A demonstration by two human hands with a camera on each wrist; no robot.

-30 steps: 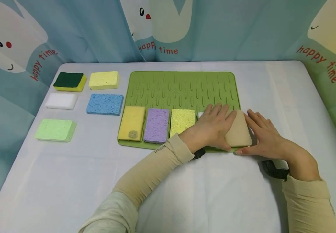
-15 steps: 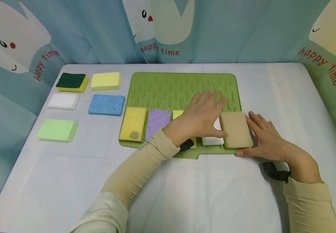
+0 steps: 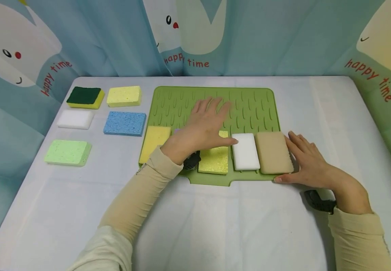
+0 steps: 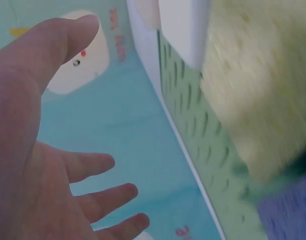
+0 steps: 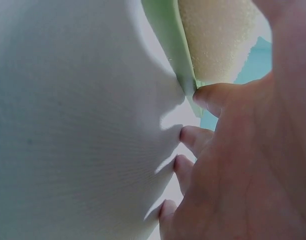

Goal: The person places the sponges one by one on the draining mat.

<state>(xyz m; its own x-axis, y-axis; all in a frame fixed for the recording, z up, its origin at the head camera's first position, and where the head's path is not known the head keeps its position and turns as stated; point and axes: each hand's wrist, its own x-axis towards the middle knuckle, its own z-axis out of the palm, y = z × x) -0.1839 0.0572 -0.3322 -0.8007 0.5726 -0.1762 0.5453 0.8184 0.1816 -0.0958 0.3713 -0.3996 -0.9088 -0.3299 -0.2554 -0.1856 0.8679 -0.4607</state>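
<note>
My left hand [image 3: 200, 130], fingers spread and holding nothing, is over the green silicone mat [image 3: 249, 109]. It covers most of the purple sponge [image 4: 295, 210]. Along the mat's front half lie a pale yellow sponge [image 3: 155, 141], the purple one, a bright yellow sponge [image 3: 213, 160], a white sponge [image 3: 246, 152] and a beige sponge [image 3: 273, 152]. At the mat's front right corner rests my right hand [image 3: 312, 165], fingertips on the tablecloth beside the beige sponge. In the right wrist view one fingertip touches the mat's edge [image 5: 182, 65].
Left of the mat lie a green-topped scouring sponge [image 3: 85, 97], a light yellow sponge [image 3: 124, 96], a white sponge [image 3: 75, 119], a blue sponge [image 3: 125, 123] and a light green sponge [image 3: 68, 152]. A printed blue curtain [image 3: 266, 37] hangs behind the white table [image 3: 236, 226].
My left hand has come away from the beige and white sponges and moved left across the mat, uncovering both. My right hand stays at the mat's corner.
</note>
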